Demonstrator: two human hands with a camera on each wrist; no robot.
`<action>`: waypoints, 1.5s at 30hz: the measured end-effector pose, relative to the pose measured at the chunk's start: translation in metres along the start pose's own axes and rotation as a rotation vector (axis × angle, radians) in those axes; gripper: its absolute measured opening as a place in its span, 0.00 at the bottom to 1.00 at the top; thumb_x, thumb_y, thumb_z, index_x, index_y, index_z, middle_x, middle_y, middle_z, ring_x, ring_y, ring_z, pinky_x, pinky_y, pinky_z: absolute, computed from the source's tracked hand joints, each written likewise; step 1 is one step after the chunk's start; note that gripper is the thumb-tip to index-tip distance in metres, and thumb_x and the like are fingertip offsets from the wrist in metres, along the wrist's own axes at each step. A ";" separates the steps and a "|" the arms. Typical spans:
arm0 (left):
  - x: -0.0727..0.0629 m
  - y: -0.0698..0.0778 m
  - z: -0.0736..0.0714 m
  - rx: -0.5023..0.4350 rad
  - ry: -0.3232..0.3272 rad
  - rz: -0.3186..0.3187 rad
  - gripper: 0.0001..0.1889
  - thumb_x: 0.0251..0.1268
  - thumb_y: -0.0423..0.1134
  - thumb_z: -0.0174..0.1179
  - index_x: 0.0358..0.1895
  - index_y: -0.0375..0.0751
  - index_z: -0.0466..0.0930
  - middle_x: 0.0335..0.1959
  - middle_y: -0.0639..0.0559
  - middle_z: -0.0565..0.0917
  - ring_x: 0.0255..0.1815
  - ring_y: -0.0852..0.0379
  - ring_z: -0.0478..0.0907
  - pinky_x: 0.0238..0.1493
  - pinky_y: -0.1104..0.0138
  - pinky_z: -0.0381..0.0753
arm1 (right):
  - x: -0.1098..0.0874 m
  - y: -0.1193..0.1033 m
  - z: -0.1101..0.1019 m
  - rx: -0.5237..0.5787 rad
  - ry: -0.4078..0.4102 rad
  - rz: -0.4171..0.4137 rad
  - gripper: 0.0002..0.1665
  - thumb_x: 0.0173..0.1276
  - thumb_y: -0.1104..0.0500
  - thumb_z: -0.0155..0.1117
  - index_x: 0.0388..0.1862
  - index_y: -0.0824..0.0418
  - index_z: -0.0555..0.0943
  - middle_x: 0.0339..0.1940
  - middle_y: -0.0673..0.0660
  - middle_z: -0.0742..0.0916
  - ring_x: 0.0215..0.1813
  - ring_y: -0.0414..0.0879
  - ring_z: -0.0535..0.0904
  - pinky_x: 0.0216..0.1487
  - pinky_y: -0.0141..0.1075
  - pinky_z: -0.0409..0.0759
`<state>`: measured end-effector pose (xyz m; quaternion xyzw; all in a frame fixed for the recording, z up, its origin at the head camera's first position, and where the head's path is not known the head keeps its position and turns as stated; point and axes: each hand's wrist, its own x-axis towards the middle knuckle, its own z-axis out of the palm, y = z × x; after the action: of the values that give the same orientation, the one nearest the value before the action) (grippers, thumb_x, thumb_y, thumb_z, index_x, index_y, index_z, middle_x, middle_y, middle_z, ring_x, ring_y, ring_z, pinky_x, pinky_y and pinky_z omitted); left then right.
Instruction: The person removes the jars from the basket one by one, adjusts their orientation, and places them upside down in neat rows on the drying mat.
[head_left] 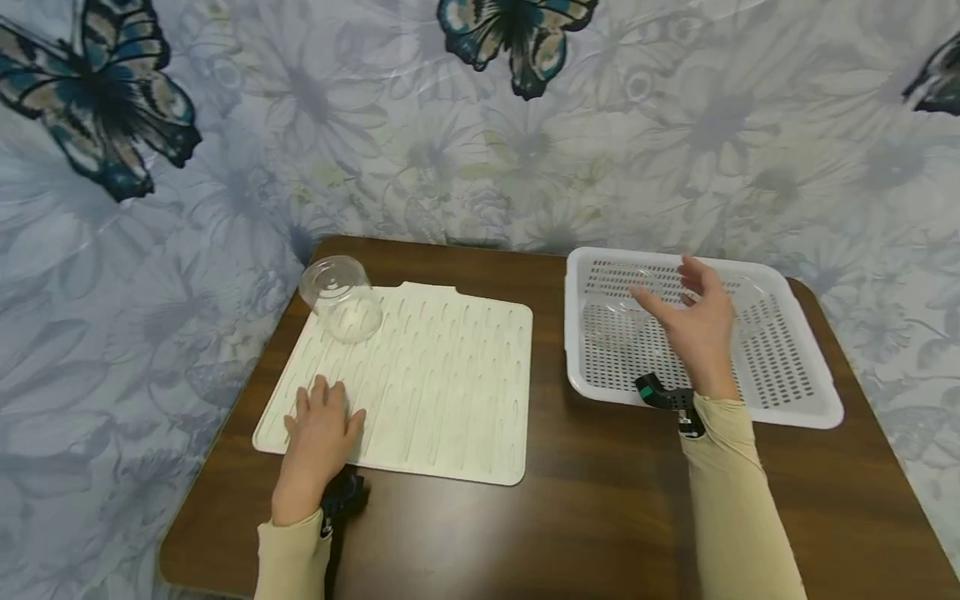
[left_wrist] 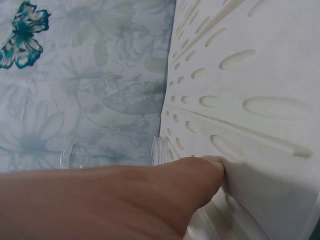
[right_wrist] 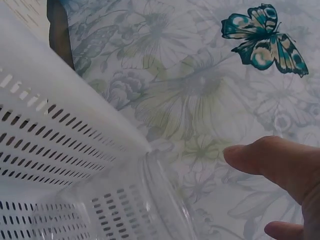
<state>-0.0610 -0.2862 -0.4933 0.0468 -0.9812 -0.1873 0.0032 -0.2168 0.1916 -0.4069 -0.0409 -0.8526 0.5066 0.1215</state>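
Note:
My left hand [head_left: 318,437] rests on the near left part of a cream ridged drying mat [head_left: 442,383], its fingers stretched forward. Past those fingertips, at the mat's far left corner, stands a clear see-through container [head_left: 341,296] with a wide round rim; the left wrist view shows part of it behind the thumb [left_wrist: 200,175]. Over a white perforated basket [head_left: 813,358] hovers my right hand [head_left: 701,321], thumb and fingers spread apart with nothing between them. Inside the basket, left of that hand, is another clear container [head_left: 618,317]; its curved edge shows in the right wrist view.
Both the mat and the basket lie on a brown wooden table [head_left: 585,508]. A further clear round shape [head_left: 753,296] shows in the basket's right part. Behind the table hangs a flowered cloth backdrop [head_left: 420,150] with butterflies. Each wrist wears a black camera mount.

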 end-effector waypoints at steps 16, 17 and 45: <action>0.029 0.022 0.000 0.017 -0.001 0.063 0.31 0.82 0.39 0.65 0.74 0.17 0.68 0.78 0.13 0.60 0.78 0.09 0.53 0.61 0.14 0.61 | 0.012 0.032 -0.037 -0.151 -0.217 0.098 0.75 0.68 0.40 0.83 0.93 0.63 0.42 0.88 0.74 0.59 0.84 0.76 0.57 0.72 0.74 0.68; 0.027 0.021 -0.001 0.015 -0.007 0.054 0.31 0.82 0.39 0.65 0.74 0.17 0.68 0.78 0.13 0.59 0.78 0.09 0.52 0.61 0.13 0.61 | 0.014 0.033 -0.034 -0.160 -0.234 0.098 0.76 0.67 0.40 0.84 0.93 0.63 0.41 0.88 0.74 0.59 0.84 0.76 0.57 0.72 0.74 0.68; -0.002 0.002 -0.003 -0.019 -0.005 0.008 0.28 0.83 0.39 0.64 0.70 0.17 0.70 0.75 0.13 0.62 0.75 0.11 0.56 0.57 0.13 0.62 | 0.029 0.033 0.001 -0.261 -0.473 0.117 0.77 0.66 0.43 0.85 0.93 0.63 0.41 0.84 0.75 0.67 0.80 0.76 0.65 0.73 0.69 0.73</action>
<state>-0.0590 -0.2854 -0.4903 0.0422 -0.9796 -0.1966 0.0022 -0.2467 0.2126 -0.4317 0.0138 -0.9115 0.3942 -0.1167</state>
